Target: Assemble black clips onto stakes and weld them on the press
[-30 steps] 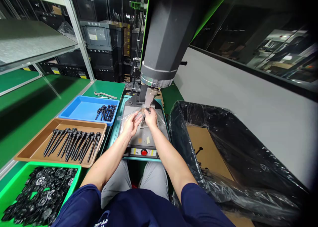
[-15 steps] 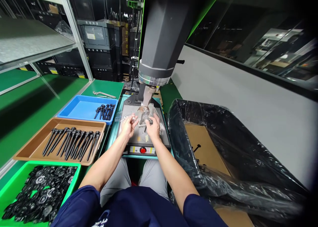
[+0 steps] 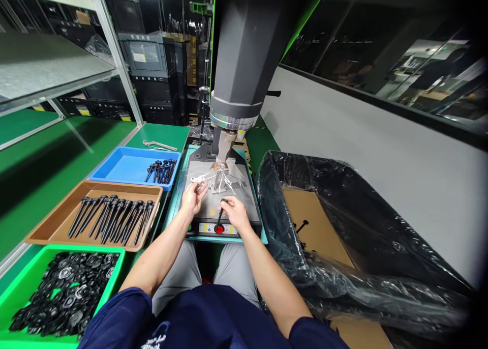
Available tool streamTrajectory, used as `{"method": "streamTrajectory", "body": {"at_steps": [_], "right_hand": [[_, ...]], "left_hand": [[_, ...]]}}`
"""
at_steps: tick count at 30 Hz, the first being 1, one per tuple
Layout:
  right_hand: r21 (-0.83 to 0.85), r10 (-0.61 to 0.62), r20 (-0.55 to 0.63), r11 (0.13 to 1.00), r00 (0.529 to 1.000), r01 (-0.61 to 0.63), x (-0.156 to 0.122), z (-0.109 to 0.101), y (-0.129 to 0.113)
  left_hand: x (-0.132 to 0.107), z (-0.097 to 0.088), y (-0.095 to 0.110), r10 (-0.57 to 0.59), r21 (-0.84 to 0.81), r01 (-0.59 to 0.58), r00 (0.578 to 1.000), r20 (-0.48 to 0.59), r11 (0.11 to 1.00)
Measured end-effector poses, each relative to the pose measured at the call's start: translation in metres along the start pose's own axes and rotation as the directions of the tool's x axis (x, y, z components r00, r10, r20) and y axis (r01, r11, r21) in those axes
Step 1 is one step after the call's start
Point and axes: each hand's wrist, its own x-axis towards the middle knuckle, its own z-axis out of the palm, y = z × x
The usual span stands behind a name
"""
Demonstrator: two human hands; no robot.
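My right hand (image 3: 235,212) pinches a black rod with a wider head (image 3: 220,214) near its top. The rod hangs down over the press base, its lower end in front of the red button (image 3: 219,229). My left hand (image 3: 193,198) is beside the left of the clear fixture (image 3: 221,186), fingers apart and slightly curled, with nothing visible in them. The metal tip of the press (image 3: 225,146) stands over the fixture, which has glossy transparent guards at both sides. Similar black rods (image 3: 112,219) lie in a row in the brown tray (image 3: 57,222) to my left.
A blue tray (image 3: 114,165) holds shorter black parts, and a green bin (image 3: 118,267) is full of small black discs. A wrench (image 3: 160,145) lies behind. At right stands a carton lined with black plastic (image 3: 328,186), with a few rods on cardboard inside.
My right hand has drawn back from the fixture toward me, bringing the black rod out with it. My left hand has shifted slightly left and nearer, its fingers loosened.
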Motion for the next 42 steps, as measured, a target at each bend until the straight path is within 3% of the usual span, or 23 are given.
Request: {"method": "streamTrajectory", "body": {"at_steps": [6, 10, 13, 16, 18, 23, 31, 37, 42], "right_hand": [[0.067, 0.073, 0.069, 0.995, 0.995, -0.078, -0.019, 0.005, -0.005], [0.105, 0.056, 0.101, 0.992, 0.993, -0.066, -0.024, 0.003, -0.009], [0.197, 0.05, 0.109, 0.978, 0.993, -0.071, -0.028, 0.003, -0.01], [0.281, 0.038, 0.074, 0.958, 0.997, -0.057, -0.033, 0.006, -0.012], [0.288, 0.028, 0.061, 0.957, 0.998, -0.045, -0.036, 0.009, -0.012], [0.238, 0.009, 0.109, 0.971, 0.994, -0.035, -0.043, 0.01, -0.01], [0.123, 0.012, 0.34, 0.991, 0.94, -0.057, -0.046, -0.003, -0.014], [0.124, -0.016, 0.326, 0.992, 0.945, -0.026, -0.047, 0.001, -0.005], [0.043, -0.078, 0.237, 0.997, 0.968, 0.07, -0.051, 0.012, -0.002]], "left_hand": [[-0.011, -0.016, -0.005, -0.107, 0.056, 0.11, 0.993, -0.05, 0.992], [-0.044, -0.037, -0.015, -0.14, 0.288, 0.157, 0.987, -0.078, 0.945], [-0.076, -0.05, -0.019, -0.143, 0.474, 0.067, 0.981, 0.127, 0.878], [-0.101, -0.055, -0.016, -0.144, 0.621, -0.123, 0.921, 0.362, 0.774], [-0.11, -0.057, -0.014, -0.112, 0.658, -0.213, 0.903, 0.414, 0.722], [-0.113, -0.065, -0.016, -0.091, 0.688, -0.226, 0.916, 0.392, 0.69], [-0.119, -0.081, -0.021, -0.193, 0.628, -0.083, 0.914, 0.357, 0.774], [-0.13, -0.08, -0.018, -0.251, 0.612, -0.013, 0.905, 0.344, 0.791], [-0.135, -0.079, -0.017, -0.268, 0.671, -0.053, 0.891, 0.366, 0.74]]}}
